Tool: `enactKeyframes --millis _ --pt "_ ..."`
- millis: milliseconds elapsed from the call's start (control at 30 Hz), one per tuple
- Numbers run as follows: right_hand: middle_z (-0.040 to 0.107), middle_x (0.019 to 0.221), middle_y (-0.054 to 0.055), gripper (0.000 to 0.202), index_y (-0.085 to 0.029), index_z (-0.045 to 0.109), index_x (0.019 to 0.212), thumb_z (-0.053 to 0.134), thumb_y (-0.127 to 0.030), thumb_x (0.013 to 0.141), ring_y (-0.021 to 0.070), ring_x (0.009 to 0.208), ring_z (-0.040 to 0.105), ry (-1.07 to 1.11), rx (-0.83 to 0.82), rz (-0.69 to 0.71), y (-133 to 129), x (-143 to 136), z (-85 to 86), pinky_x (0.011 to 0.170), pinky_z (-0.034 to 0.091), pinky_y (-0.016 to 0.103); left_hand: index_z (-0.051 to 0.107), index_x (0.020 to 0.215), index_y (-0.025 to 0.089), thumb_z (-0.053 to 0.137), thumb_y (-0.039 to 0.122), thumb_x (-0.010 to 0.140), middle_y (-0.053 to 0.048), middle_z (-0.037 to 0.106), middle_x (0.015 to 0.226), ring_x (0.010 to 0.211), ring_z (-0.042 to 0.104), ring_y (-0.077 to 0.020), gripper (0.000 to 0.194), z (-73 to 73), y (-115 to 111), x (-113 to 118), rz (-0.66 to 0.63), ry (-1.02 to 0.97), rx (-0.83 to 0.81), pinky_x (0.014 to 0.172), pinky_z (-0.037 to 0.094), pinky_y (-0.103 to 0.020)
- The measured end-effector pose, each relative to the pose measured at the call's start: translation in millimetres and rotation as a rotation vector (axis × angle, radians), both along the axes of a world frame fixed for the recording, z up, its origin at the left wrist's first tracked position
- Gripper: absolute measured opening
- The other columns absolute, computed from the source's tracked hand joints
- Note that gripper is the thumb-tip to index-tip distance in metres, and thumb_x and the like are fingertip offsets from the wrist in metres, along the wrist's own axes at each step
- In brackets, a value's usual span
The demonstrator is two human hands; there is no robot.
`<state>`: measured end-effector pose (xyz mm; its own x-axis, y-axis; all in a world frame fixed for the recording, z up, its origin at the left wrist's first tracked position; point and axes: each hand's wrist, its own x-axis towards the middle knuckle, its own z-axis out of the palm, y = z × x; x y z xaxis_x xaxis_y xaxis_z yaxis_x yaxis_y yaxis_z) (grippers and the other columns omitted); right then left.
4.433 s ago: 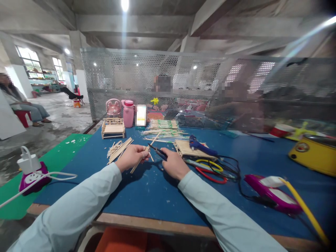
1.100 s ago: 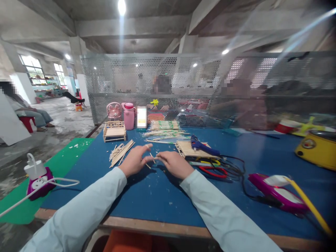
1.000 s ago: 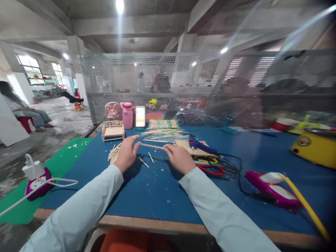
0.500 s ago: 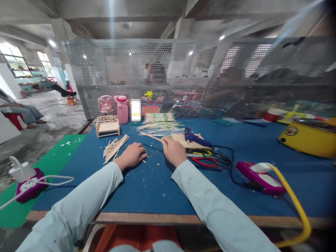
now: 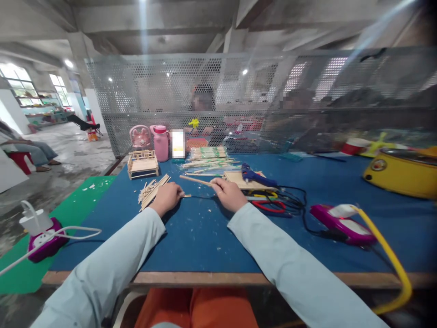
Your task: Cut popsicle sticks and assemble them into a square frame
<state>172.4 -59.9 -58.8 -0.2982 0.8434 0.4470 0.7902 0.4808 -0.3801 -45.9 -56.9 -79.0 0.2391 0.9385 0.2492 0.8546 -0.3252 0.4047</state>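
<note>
Head view: a blue tabletop (image 5: 205,246) carries everything, with a yellow cooker (image 5: 403,175) at its far right. A flat stick-built panel (image 5: 235,180) lies just beyond the right hand (image 5: 231,196), which pinches at least one long stick (image 5: 195,181) pointing left above the surface. The left hand (image 5: 167,198), fingers drawn together beside a pile of loose sticks (image 5: 150,193), holds a short stick piece (image 5: 187,196), its end jutting right.

Daylight from windows (image 5: 15,76); glare streaks overhead (upper right corner dark).
</note>
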Motion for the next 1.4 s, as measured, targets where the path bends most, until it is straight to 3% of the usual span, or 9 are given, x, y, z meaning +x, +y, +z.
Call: enactKeyframes --millis 167,267,367,467,633,800,967,1067,1400 --pt "0.063 0.072 0.004 0.024 -0.018 0.059 0.073 0.04 -0.03 0.08 0.0168 0.07 0.056 -0.012 -0.171 0.206 2 -1 -6.6 0.067 0.039 0.027 0.067 0.082 0.016 0.051 0.023 0.079 -0.008 0.067 0.087 0.084 0.059 -0.0188 0.018 1.8 11 -16 0.099 -0.171 0.006 0.077 0.042 -0.027" --pt "0.057 0.063 0.001 0.025 -0.018 0.056 0.066 0.04 -0.033 0.078 0.0153 0.064 0.051 0.048 -0.267 0.22 3 -2 -9.1 0.063 0.037 0.026 0.064 0.085 0.013 0.041 0.031 0.085 -0.008 0.067 0.082 0.074 0.06 -0.0157 0.029 4.9 8 -28 0.152 -0.314 -0.033 0.067 0.045 -0.025" --pt "0.046 0.052 -0.003 0.027 -0.019 0.051 0.062 0.041 -0.039 0.076 0.013 0.055 0.044 0.155 -0.364 0.225 6 -2 -11.6 0.057 0.035 0.026 0.061 0.074 0.011 0.04 0.045 0.084 -0.006 0.063 0.066 0.056 0.056 -0.0119 0.041 8.5 -2 -28 0.076 -0.561 -0.234 0.055 0.045 -0.023" --pt "0.04 0.047 -0.006 0.028 -0.019 0.049 0.062 0.041 -0.042 0.075 0.0108 0.048 0.037 0.21 -0.416 0.214 9 -1 -13.7 0.053 0.032 0.025 0.058 0.067 0.012 0.044 0.05 0.081 -0.005 0.06 0.062 0.051 0.053 -0.0096 0.043 11.5 -11 -19 0.002 -0.774 -0.386 0.055 0.045 -0.022" --pt "0.039 0.047 -0.007 0.026 -0.018 0.051 0.066 0.04 -0.04 0.075 0.0088 0.044 0.034 0.225 -0.453 0.181 8 -1 -13.5 0.049 0.031 0.023 0.056 0.066 0.014 0.052 0.052 0.075 -0.002 0.059 0.061 0.05 0.051 -0.0084 0.039 13.8 -16 -11 0.045 -0.926 -0.404 0.053 0.044 -0.021" --pt "0.042 0.046 -0.007 0.022 -0.018 0.051 0.065 0.041 -0.035 0.075 0.0079 0.042 0.035 0.201 -0.467 0.165 7 -1 -11.2 0.049 0.032 0.023 0.055 0.058 0.014 0.054 0.053 0.072 0.001 0.054 0.053 0.046 0.049 -0.0082 0.041 11.5 -18 -15 0.019 -0.711 -0.33 0.05 0.042 -0.021" --pt "0.048 0.044 -0.006 0.008 -0.018 0.051 0.065 0.048 -0.024 0.071 0.0091 0.043 0.042 0.113 -0.508 0.171 7 2 -12.4 0.049 0.033 0.022 0.057 0.056 0.015 0.055 0.055 0.068 0.0 0.057 0.053 0.041 0.048 -0.0088 0.041 8.5 -20 -22 0.026 -0.321 -0.399 0.043 0.037 -0.021" --pt "0.048 0.043 -0.006 0.008 -0.019 0.047 0.063 0.05 -0.021 0.07 0.0092 0.043 0.043 0.053 -0.507 0.171 6 1 -12.9 0.05 0.033 0.022 0.062 0.06 0.015 0.056 0.053 0.068 0.0 0.059 0.056 0.041 0.048 -0.0086 0.039 8.2 -20 -23 0.043 -0.195 -0.403 0.043 0.036 -0.021" --pt "0.049 0.047 -0.004 0.008 -0.019 0.054 0.065 0.051 -0.02 0.072 0.0113 0.049 0.044 -0.094 -0.417 0.117 1 -5 -8.4 0.054 0.033 0.023 0.065 0.057 0.016 0.056 0.049 0.068 -0.003 0.059 0.052 0.051 0.051 -0.014 0.036 12.7 -22 -18 0.08 0.127 -0.128 0.049 0.032 -0.024"
